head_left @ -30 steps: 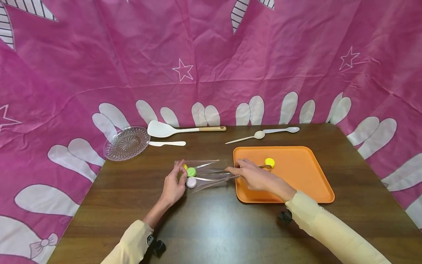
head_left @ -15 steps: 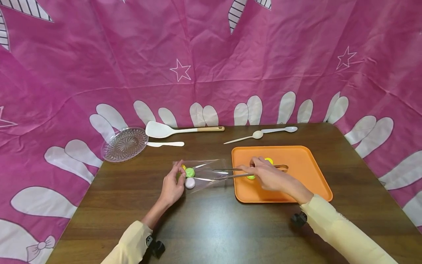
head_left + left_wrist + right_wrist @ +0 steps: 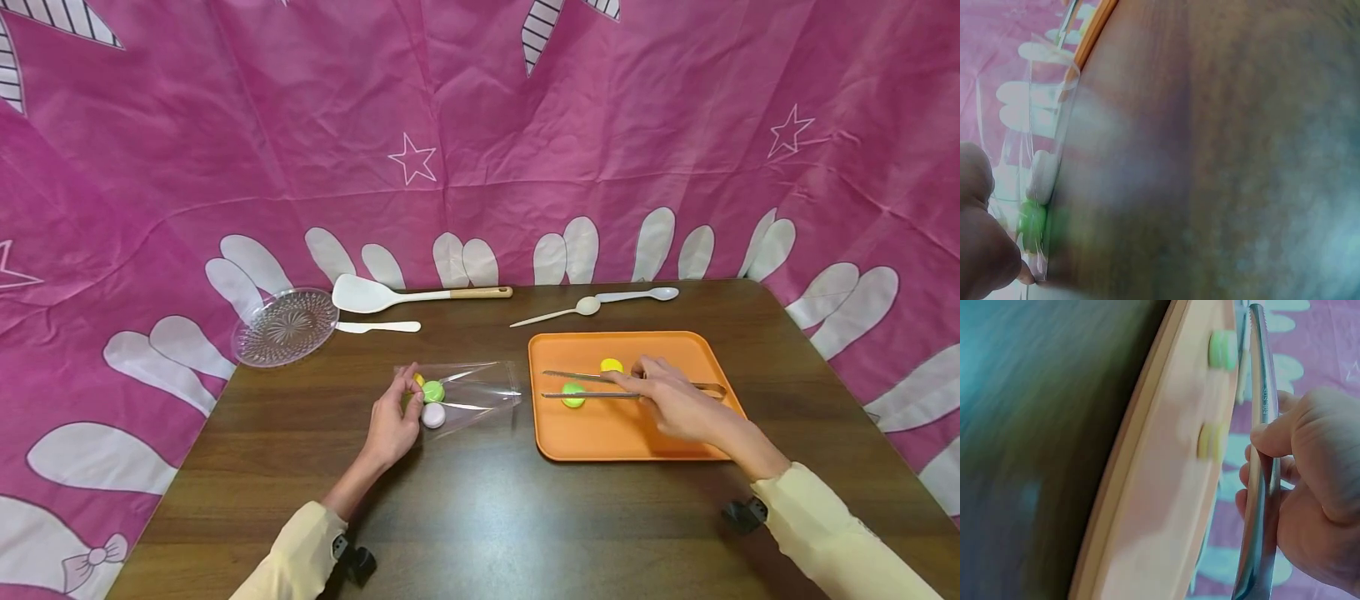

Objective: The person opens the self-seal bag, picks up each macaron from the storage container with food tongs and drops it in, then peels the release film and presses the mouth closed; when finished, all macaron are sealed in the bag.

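Note:
My left hand (image 3: 393,421) pinches the closed end of a clear plastic bag (image 3: 483,390) lying on the table. Inside the bag are a green macaron (image 3: 432,391), a whitish macaron (image 3: 433,415) and a yellow one (image 3: 419,379) partly hidden by the fingers. Over the orange tray (image 3: 600,442), my right hand (image 3: 678,402) grips metal tongs (image 3: 1263,394) between thumb and fingers, their tips pointing left and spread apart. A second green macaron (image 3: 573,400) sits on the tray below the tong tips, and another yellow macaron (image 3: 611,365) lies just behind the tongs.
Along the back lie a white spatula (image 3: 365,295) with a wooden handle end, a white knife (image 3: 378,327), a cream spoon (image 3: 587,306) and a white spoon (image 3: 663,293). A clear patterned plate (image 3: 287,327) stands at the back left. Pink cloth (image 3: 480,108) hangs behind the table.
My right hand has drawn the tongs out of the bag and moved right over the tray, uncovering the green macaron there. The left hand keeps its hold on the bag.

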{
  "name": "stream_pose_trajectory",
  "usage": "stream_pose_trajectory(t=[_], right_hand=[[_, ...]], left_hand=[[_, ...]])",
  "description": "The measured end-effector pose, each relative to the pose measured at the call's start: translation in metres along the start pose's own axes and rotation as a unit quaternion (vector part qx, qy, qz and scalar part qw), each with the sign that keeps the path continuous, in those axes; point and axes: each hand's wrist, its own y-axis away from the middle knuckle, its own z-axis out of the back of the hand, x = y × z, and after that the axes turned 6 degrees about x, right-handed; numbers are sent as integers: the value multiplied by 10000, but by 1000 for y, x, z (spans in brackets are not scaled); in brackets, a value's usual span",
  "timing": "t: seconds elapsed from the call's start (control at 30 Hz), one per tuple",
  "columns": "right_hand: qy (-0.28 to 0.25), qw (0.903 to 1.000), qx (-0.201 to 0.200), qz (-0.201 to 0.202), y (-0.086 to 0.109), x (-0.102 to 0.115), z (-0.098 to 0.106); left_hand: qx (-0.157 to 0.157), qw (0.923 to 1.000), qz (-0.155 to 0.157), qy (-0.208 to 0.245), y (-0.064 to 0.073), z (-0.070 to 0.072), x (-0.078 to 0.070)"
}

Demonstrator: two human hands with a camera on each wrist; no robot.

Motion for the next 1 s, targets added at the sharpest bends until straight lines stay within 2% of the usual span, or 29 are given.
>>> stream_pose_trajectory(t=[0.17, 0.27, 0.6, 0.8, 1.0], right_hand=[[193, 9986, -457, 204, 23, -18, 4], [277, 9978, -592, 125, 36, -28, 6], [421, 9963, -650, -373, 64, -47, 13], [377, 9956, -680, -532, 73, -55, 12], [290, 9958, -498, -707, 76, -61, 8]], left_hand=[[31, 10000, 32, 14, 0, 0, -1], [54, 10000, 35, 31, 0, 0, -1], [-6, 10000, -47, 15, 0, -1, 1], [11, 10000, 2, 82, -1, -1, 0], [-5, 10000, 12, 88, 0, -1, -1]])
